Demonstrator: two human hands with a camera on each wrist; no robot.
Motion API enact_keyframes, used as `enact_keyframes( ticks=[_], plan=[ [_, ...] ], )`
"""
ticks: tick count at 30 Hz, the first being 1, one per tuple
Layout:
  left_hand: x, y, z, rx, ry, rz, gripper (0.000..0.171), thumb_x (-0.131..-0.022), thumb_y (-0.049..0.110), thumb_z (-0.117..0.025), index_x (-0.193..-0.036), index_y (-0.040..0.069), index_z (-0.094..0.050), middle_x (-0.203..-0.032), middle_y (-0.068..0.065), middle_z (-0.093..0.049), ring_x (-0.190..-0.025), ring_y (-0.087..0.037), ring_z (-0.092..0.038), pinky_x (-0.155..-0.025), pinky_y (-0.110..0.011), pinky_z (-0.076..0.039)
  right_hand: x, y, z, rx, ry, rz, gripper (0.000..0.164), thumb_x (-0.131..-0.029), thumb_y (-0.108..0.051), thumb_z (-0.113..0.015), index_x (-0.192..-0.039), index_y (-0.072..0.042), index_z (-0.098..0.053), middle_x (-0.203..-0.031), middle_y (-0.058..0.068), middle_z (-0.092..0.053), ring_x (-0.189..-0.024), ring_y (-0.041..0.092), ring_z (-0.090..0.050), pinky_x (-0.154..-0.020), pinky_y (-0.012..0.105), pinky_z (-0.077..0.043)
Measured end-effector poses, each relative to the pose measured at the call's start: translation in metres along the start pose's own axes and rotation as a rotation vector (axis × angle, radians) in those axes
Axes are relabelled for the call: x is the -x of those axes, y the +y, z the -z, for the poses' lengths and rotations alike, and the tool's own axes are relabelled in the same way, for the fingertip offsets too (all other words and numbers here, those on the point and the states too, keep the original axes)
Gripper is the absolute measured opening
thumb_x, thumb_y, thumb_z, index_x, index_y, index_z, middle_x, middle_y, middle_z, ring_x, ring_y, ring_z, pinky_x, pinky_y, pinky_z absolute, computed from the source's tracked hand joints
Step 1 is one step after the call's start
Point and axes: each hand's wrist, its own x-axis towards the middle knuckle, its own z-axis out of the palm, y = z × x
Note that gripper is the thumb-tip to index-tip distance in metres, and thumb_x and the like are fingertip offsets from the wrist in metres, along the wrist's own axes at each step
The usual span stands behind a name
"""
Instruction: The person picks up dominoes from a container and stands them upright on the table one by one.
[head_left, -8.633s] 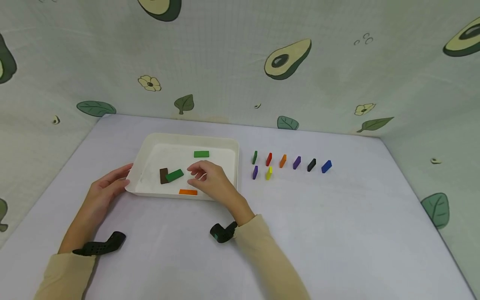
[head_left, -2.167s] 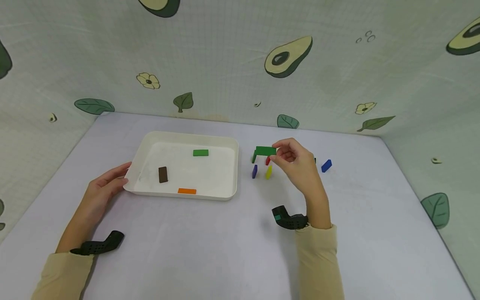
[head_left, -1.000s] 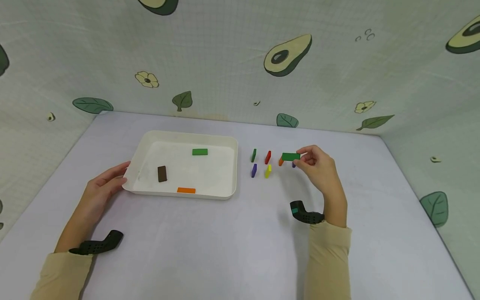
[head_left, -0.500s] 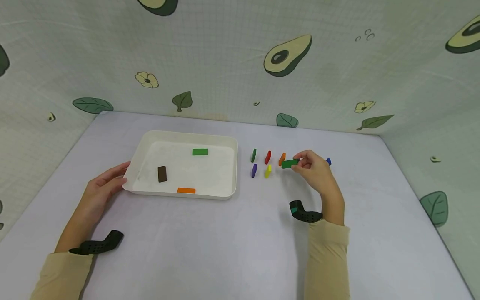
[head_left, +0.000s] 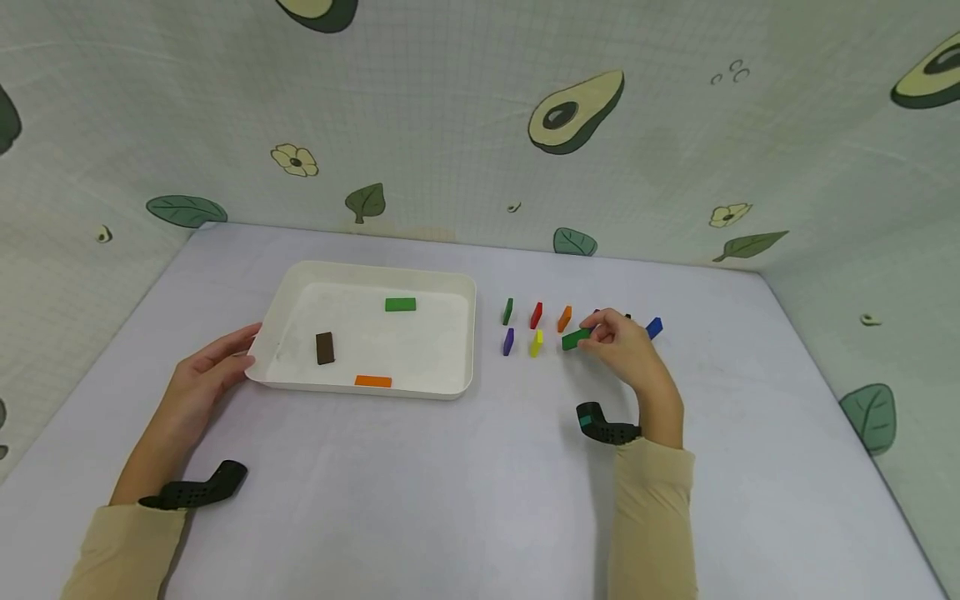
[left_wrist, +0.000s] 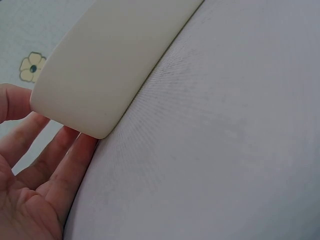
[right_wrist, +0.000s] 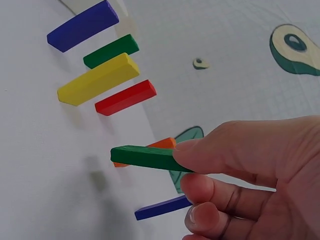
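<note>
My right hand (head_left: 628,354) pinches a dark green domino (head_left: 575,338) between thumb and fingertips, low over the table. In the right wrist view this green domino (right_wrist: 142,157) overlaps the orange domino (right_wrist: 165,143) behind it. To its left in the head view stand the yellow domino (head_left: 536,342) and a purple domino (head_left: 508,342), forming a front row. My left hand (head_left: 213,375) rests against the white tray's (head_left: 435,358) left side. In the left wrist view its fingers (left_wrist: 70,172) extend behind the tray wall (left_wrist: 120,65), with the thumb near the rim.
Behind stand green (head_left: 507,312), red (head_left: 536,315) and orange dominoes, a purple and a black one mostly hidden by the right hand, and a blue domino (head_left: 655,327). Inside the tray lie a green (head_left: 401,305), a brown (head_left: 325,348) and an orange domino (head_left: 372,381).
The green domino that overlapped the brown one has left the tray in my right hand, passed over the back row, and come lower and nearer, right of yellow. The left hand stays at the tray.
</note>
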Motion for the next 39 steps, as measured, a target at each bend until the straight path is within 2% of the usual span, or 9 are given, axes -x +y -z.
enact_keyframes(
  ticks=[11,21,32,39],
  plan=[
    [0.0,-0.001,0.002,0.006,0.007,0.005,0.05,-0.093,0.028,-0.056,-0.14,0.017,-0.043,-0.142,0.012,-0.042,-0.109,0.013,-0.046,-0.082,-0.001,-0.041,-0.002,0.0,-0.007,0.012,-0.022,-0.002,0.026,-0.087,-0.012,-0.06,-0.11,-0.002,-0.056,-0.086,0.007,-0.051,-0.078,0.019,-0.047,-0.066,0.026,-0.039],
    [0.0,0.0,0.001,0.011,0.0,0.002,0.051,-0.093,0.026,-0.057,-0.141,0.015,-0.042,-0.142,0.01,-0.042,-0.109,0.013,-0.046,-0.083,-0.001,-0.04,-0.006,0.0,-0.011,0.051,-0.048,-0.033,0.027,-0.087,-0.014,-0.058,-0.111,-0.003,-0.055,-0.091,0.008,-0.05,-0.081,0.021,-0.047,-0.066,0.026,-0.039],
    [0.001,0.0,0.0,0.011,0.002,-0.006,0.051,-0.093,0.026,-0.057,-0.14,0.014,-0.042,-0.141,0.012,-0.044,-0.109,0.014,-0.046,-0.083,-0.001,-0.04,-0.008,0.0,-0.013,0.066,-0.049,-0.028,0.027,-0.086,-0.013,-0.059,-0.111,-0.002,-0.055,-0.089,0.008,-0.051,-0.079,0.021,-0.048,-0.064,0.026,-0.039],
    [0.0,0.0,-0.001,0.055,-0.004,-0.028,0.049,-0.093,0.022,-0.057,-0.139,0.012,-0.044,-0.14,0.011,-0.046,-0.108,0.011,-0.049,-0.083,-0.003,-0.042,-0.007,-0.004,-0.014,0.079,-0.051,-0.025,0.028,-0.087,-0.013,-0.059,-0.112,-0.001,-0.055,-0.087,0.008,-0.051,-0.077,0.021,-0.047,-0.063,0.026,-0.039]
  ],
)
